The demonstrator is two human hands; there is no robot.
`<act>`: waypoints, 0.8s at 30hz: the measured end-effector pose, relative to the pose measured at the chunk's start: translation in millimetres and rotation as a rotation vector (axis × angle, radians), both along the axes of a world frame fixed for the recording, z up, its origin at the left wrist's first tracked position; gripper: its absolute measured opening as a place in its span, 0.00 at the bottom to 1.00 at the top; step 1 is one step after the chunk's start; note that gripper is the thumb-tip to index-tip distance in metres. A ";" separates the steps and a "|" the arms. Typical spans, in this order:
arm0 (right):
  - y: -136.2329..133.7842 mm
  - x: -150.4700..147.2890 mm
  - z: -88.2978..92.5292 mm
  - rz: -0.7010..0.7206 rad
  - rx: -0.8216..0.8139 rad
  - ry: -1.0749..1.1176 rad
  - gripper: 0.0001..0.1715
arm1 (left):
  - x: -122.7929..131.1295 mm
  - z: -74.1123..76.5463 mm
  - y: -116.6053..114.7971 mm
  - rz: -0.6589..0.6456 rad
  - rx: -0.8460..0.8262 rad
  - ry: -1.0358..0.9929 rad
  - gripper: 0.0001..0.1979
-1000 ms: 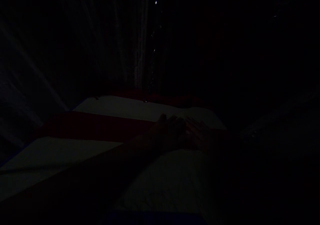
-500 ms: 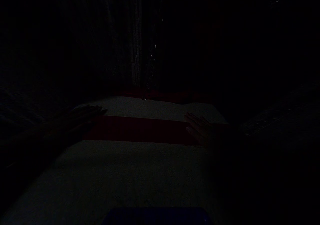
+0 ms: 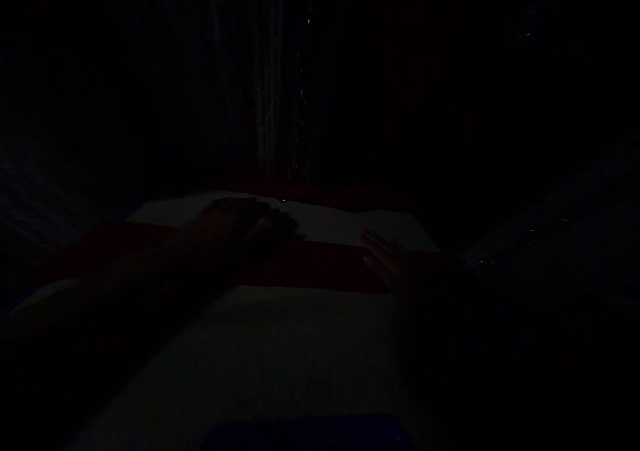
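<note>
The view is very dark. A pale cloth (image 3: pixel 300 344) with a broad dark red stripe (image 3: pixel 310 264) lies spread before me. My left hand (image 3: pixel 245 221) is over the far pale band and the stripe, blurred, with its fingers stretched toward the right; nothing shows in it. My right hand (image 3: pixel 387 254) rests flat at the right part of the stripe, fingers extended and nothing held. Both forearms fade into the dark.
A dark blue edge (image 3: pixel 305 434) shows at the bottom. Beyond the cloth is a dark red fabric edge (image 3: pixel 330 194), with a small shiny spot (image 3: pixel 283 199) by it. Faint folds like a hanging curtain (image 3: pixel 267 104) rise behind. Dim glints show at right.
My left hand has swept right across the cloth from its left side. My right hand has hardly moved, shifting slightly left in the view.
</note>
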State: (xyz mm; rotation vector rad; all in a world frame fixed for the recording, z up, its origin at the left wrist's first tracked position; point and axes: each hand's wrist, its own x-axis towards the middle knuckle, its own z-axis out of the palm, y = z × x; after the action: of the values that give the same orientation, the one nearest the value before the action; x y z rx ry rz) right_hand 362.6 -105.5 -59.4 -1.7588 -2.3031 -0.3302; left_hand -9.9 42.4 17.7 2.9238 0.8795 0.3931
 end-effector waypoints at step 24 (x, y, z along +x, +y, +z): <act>-0.5 -45.4 6.2 0.140 0.009 0.002 0.36 | 64.6 -14.4 -66.4 -0.310 -0.116 0.117 0.35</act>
State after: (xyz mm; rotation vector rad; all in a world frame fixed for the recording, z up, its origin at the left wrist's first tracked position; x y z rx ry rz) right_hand 317.2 -105.9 -53.2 -1.5826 -2.4035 -0.3128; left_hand 54.7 -24.0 3.3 2.9288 0.4288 0.1467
